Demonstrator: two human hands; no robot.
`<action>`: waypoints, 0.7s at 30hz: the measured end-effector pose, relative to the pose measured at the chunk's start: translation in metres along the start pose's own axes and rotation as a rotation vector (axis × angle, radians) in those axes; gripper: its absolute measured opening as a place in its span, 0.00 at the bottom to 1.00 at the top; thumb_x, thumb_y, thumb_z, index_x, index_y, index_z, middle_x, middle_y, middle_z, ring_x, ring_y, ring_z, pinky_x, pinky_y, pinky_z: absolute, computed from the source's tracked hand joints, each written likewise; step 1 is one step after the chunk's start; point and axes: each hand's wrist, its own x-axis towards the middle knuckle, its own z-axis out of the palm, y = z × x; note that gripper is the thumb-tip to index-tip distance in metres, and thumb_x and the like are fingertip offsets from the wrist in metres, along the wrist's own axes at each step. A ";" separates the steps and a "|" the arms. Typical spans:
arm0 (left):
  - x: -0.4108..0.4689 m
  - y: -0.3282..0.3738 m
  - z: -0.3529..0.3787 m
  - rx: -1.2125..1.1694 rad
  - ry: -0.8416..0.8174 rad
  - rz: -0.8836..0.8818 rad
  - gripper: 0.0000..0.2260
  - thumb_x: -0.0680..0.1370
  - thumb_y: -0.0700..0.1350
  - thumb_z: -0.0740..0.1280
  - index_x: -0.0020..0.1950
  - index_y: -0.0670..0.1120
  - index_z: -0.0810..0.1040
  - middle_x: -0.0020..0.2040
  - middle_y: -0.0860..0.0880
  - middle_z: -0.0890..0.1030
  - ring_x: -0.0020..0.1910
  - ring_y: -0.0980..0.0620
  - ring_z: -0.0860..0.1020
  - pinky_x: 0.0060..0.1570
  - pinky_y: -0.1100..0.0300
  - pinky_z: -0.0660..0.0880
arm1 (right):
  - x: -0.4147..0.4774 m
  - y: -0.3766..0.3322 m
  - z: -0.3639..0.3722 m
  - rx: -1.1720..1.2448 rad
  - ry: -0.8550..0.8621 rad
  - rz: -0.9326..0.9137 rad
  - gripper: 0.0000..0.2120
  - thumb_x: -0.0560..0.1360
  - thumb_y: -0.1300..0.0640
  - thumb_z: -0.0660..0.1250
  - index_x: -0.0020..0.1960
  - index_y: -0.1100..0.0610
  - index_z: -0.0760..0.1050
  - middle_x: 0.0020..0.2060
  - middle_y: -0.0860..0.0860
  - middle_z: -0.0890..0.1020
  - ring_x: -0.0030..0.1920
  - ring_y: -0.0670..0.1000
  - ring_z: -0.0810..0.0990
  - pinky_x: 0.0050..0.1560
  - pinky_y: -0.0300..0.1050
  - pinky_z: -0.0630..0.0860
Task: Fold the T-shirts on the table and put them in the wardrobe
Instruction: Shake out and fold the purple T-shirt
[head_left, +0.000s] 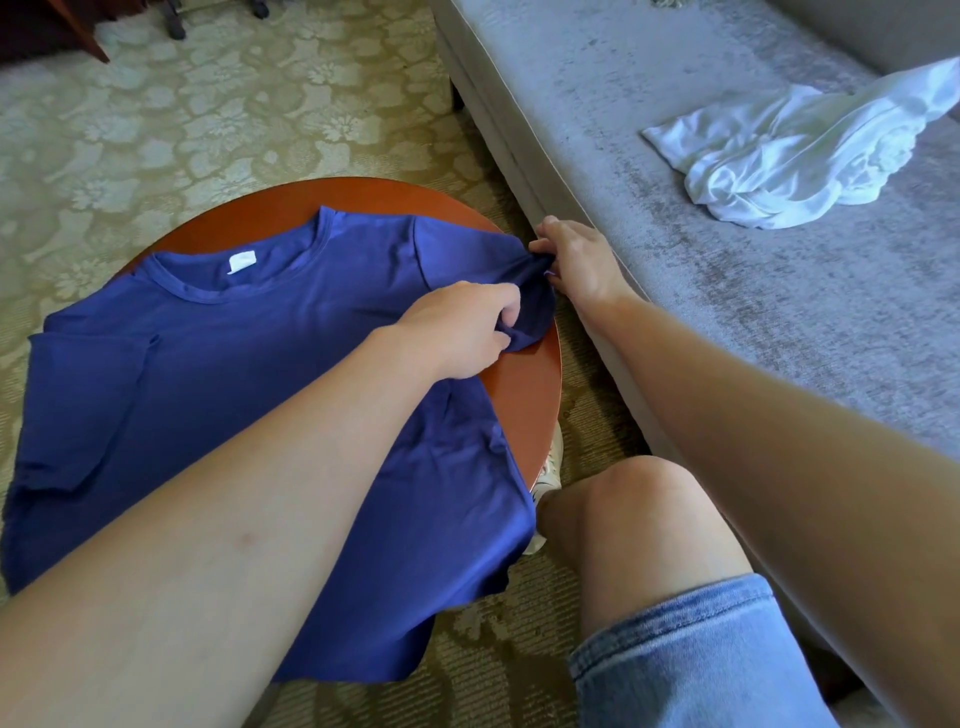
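Head view, the only one going. Looking down on a blue T-shirt (218, 374) spread over a round wooden table (524, 395), collar pointing away, hem drooping off the near edge. Pinching the sofa-side sleeve (535, 291) in two spots: left hand (457, 332) curled tight on its lower edge, right hand (576, 260) gripping the outer end just past the table's rim.

Looks like the very first fold, with that sleeve about to go inward over the chest. Other sleeve (88, 374) lying flat, untouched.

Next move probably calls for lifting the sleeve with both grips held, carrying it toward the middle and laying it down smooth. Worth not dragging the body sideways, since plenty of cloth overhangs and might slide off.

Also spotting a crumpled white garment (800, 156) on the grey sofa (675, 312), well apart from the table. Likely another tee, not folded yet. No wardrobe anywhere in sight, so putting away seems a long way off.
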 end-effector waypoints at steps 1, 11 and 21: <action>-0.001 0.000 0.000 0.013 0.031 0.016 0.01 0.80 0.45 0.65 0.49 0.50 0.73 0.38 0.53 0.75 0.40 0.49 0.77 0.38 0.52 0.73 | 0.000 0.000 0.000 -0.005 -0.001 -0.004 0.10 0.79 0.51 0.59 0.42 0.52 0.75 0.51 0.52 0.82 0.51 0.50 0.76 0.63 0.52 0.71; -0.019 0.014 0.010 0.013 0.385 0.207 0.05 0.78 0.46 0.68 0.44 0.46 0.80 0.48 0.52 0.79 0.48 0.51 0.74 0.41 0.58 0.70 | 0.000 -0.011 -0.003 -0.044 -0.002 -0.026 0.20 0.73 0.43 0.57 0.47 0.59 0.77 0.46 0.52 0.82 0.43 0.49 0.75 0.50 0.48 0.70; -0.026 0.023 0.028 -0.082 0.447 0.180 0.15 0.78 0.46 0.67 0.64 0.46 0.77 0.58 0.48 0.79 0.58 0.46 0.76 0.54 0.52 0.73 | 0.007 -0.004 -0.013 -0.225 0.093 -0.090 0.07 0.75 0.59 0.63 0.46 0.53 0.80 0.37 0.45 0.77 0.41 0.45 0.75 0.49 0.42 0.72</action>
